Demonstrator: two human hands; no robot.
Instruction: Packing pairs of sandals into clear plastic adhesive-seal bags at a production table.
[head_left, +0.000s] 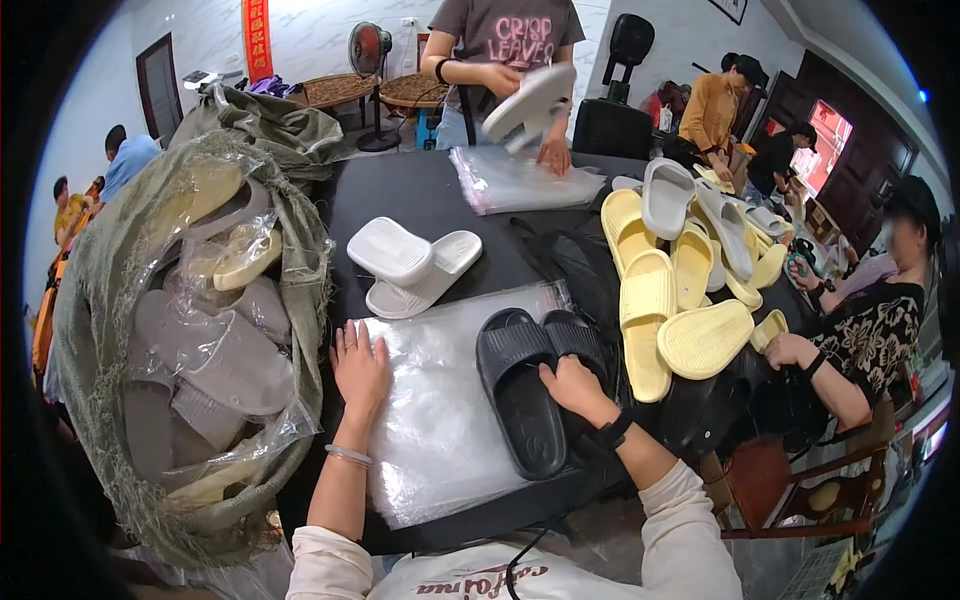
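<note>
My left hand [361,372] lies with its fingers stretched out over the left edge of a stack of clear plastic bags [425,440]. At the right side of the stack, my right hand [578,390] grips a black slide sandal [575,335]. Its mate, another black slide sandal [528,425], lies sole down on the bags, its toe pointing toward me. The two black slides overlap at their straps. Just beyond the stack sits a pair of white slide sandals [420,265], one resting across the other.
A green woven sack [75,370] of bagged grey and yellow slides stands at my left. Yellow slides [648,325] and grey ones pile up on the black table [365,190] at right. Across it, a person [505,50] holds a white slide beside more plastic bags [515,188]. Another person [880,310] sits at right.
</note>
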